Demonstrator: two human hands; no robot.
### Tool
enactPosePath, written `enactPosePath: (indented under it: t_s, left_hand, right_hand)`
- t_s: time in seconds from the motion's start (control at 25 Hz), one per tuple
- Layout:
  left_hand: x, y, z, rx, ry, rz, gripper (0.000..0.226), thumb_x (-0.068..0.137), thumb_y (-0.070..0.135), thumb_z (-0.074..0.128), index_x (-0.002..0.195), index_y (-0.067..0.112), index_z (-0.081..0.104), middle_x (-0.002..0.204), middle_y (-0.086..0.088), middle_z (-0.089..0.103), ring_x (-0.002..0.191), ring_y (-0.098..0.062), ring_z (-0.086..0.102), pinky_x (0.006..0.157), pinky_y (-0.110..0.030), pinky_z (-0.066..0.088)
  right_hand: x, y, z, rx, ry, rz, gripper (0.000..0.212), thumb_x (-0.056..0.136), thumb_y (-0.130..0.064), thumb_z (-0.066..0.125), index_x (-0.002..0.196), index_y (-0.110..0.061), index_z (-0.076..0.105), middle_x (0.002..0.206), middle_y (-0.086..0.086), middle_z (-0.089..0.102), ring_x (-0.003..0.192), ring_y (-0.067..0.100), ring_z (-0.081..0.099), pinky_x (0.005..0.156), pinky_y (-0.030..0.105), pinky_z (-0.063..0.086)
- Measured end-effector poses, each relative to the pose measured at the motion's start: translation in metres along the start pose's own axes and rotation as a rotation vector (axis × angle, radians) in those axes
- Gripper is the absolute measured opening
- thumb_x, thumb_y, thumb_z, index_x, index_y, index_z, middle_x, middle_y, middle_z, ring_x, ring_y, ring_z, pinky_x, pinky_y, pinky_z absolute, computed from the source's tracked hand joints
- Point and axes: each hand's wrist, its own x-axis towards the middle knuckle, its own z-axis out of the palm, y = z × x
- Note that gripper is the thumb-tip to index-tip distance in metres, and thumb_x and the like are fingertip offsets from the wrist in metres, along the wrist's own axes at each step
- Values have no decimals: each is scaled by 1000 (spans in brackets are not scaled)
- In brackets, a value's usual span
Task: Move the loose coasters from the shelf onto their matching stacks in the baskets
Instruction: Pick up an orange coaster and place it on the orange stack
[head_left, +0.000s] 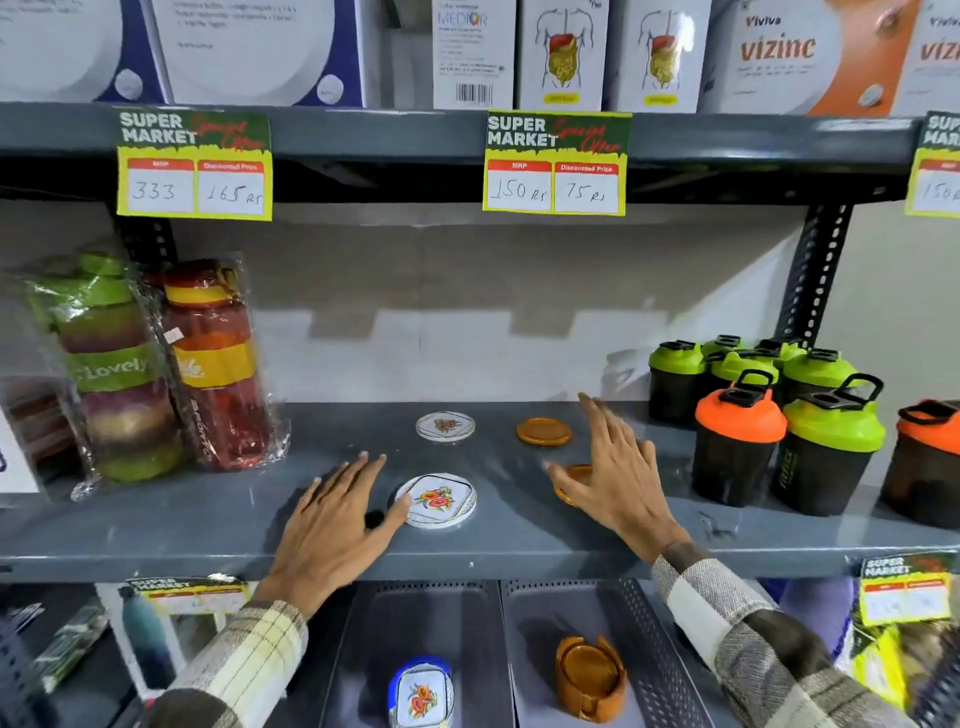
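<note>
Four loose coasters lie on the grey shelf (291, 535). A white floral coaster (441, 501) is near the front, with my left hand (337, 525) flat beside it, thumb touching its left rim. Another white floral coaster (445, 426) lies further back. An orange coaster (544, 431) sits at the back right. A second orange coaster (576, 475) is half hidden under my right hand (618, 473), whose fingers are spread over it. Below, the left basket (374, 634) holds the floral stack (422, 693), and the right basket (649, 639) holds the orange stack (589, 675).
Wrapped tall bottles (156, 364) stand at the shelf's left. Shaker bottles with green and orange lids (779, 431) crowd the right. Price tags hang from the shelf above (556, 161). Boxes fill the top shelf.
</note>
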Motion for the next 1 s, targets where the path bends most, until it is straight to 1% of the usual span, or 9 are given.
enactPosePath:
  t_s: [0.12,0.24,0.44,0.52,0.6,0.68,0.84,0.88,1.0]
  left_hand:
    - [0,-3,4,63,-7,11,101,73,87,17,154,29,20,163,7,21,149,-12,19,122,-37,13]
    - [2,-6,4,124,-73,8,110,68,93,15,155,26,21,163,9,19,149,-8,15,122,-37,11]
    - [3,-5,3,188,-157,7,120,62,98,13,155,24,18,164,11,9,150,-7,6,123,-36,6]
    - [4,-6,3,200,-172,7,122,60,100,12,156,24,17,165,11,7,150,-6,4,123,-37,5]
    - [4,-6,3,203,-181,3,123,59,100,12,156,24,16,165,11,6,150,-6,3,123,-37,5]
    - [4,-6,3,209,-179,-6,124,58,100,10,156,25,15,165,11,5,150,-6,2,123,-37,4]
    - [4,-4,3,227,-145,-3,130,51,101,2,154,25,23,164,10,12,150,-7,7,122,-37,7]
    - [4,-4,3,223,-144,-3,132,50,101,0,154,25,23,164,10,13,150,-8,8,122,-37,7]
    - [2,-3,3,195,-155,-5,133,49,101,-2,155,24,20,164,10,12,150,-7,7,122,-37,6]
  right_hand:
    - [0,9,7,-43,-120,85,111,74,-81,54,159,-24,10,159,5,39,146,25,35,111,50,29]
    - [-4,13,11,-18,-233,176,114,73,-80,63,158,-30,5,145,10,54,139,31,43,110,56,27]
    - [-5,16,10,90,-189,189,104,78,-60,75,154,-34,10,121,6,63,125,31,53,105,56,33]
    - [-4,15,10,150,-147,171,106,74,-56,82,152,-33,14,113,4,66,119,32,55,102,56,36]
    - [-3,4,-2,218,-71,137,111,67,-54,88,150,-33,17,112,2,68,114,31,57,101,55,41]
    - [-4,-14,-20,270,25,68,115,63,-49,92,150,-33,19,117,2,68,114,30,56,102,52,43]
    - [-2,-63,-80,360,199,-86,118,59,-43,96,149,-36,20,128,-2,62,122,21,52,103,39,35]
    - [-6,-78,-93,382,228,-130,118,58,-44,96,149,-37,20,130,-4,61,122,19,53,104,41,36]
    - [-35,-118,-143,394,349,-299,116,57,-45,96,145,-32,22,134,-1,62,125,15,57,104,54,44]
